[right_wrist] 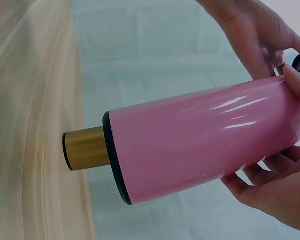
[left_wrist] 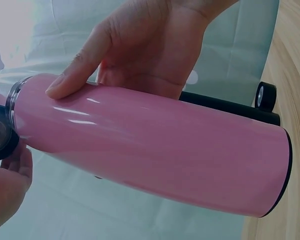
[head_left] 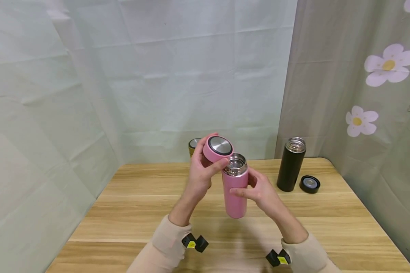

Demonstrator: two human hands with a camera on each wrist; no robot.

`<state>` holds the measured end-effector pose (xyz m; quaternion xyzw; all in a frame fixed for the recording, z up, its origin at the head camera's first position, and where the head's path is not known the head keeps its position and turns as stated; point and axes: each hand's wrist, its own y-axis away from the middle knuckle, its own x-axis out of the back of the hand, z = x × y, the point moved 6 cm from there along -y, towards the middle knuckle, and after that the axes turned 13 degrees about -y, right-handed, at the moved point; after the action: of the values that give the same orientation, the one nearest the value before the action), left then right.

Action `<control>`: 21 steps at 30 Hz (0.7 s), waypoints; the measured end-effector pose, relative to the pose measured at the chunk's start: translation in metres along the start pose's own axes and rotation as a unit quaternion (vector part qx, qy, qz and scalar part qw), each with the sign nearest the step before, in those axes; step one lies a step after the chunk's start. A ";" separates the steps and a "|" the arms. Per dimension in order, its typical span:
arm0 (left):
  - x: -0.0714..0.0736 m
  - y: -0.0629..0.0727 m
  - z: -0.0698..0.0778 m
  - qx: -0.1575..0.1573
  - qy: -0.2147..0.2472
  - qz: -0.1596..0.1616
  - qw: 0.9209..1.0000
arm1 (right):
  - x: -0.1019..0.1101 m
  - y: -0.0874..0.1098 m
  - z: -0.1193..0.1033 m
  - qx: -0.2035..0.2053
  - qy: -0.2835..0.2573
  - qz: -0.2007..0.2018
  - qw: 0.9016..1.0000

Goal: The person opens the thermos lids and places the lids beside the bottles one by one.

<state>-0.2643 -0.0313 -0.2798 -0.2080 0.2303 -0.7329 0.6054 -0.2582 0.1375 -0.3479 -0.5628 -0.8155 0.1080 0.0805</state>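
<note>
A pink thermos bottle (head_left: 235, 197) is held up over the table, its steel mouth uncovered. My right hand (head_left: 263, 191) grips its body from the right, thumb across the front. Up by the mouth, my left hand (head_left: 201, 170) pinches the pink lid (head_left: 218, 148), which has a brushed-metal top; it is tilted and off the bottle, to the upper left of the rim. In the left wrist view the lid's dark underside (left_wrist: 1, 132) shows beside the bottle neck. The right wrist view shows the bottle's black base edge (right_wrist: 117, 159).
An open black thermos (head_left: 291, 165) stands at the back right, with its black lid (head_left: 309, 184) lying beside it. Behind my left hand is a gold thermos (head_left: 193, 144), mostly hidden in the head view. Curtains (head_left: 198, 76) enclose the wooden table (head_left: 123, 212).
</note>
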 end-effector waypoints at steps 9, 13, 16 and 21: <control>0.004 -0.001 0.001 -0.021 0.022 0.032 0.999 | 0.002 -0.001 -0.001 0.003 -0.001 0.001 1.000; 0.005 -0.001 0.000 -0.025 0.018 0.035 0.999 | 0.003 0.000 -0.001 0.003 0.002 0.007 1.000; 0.005 -0.001 0.000 -0.024 0.020 0.035 0.999 | 0.004 0.000 -0.001 0.002 0.003 0.009 1.000; 0.007 0.000 -0.001 -0.011 0.013 0.035 0.999 | 0.005 0.000 -0.001 0.005 0.003 0.009 1.000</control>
<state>-0.2659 -0.0380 -0.2808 -0.1972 0.2535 -0.7112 0.6253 -0.2596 0.1424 -0.3465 -0.5702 -0.8096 0.1110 0.0846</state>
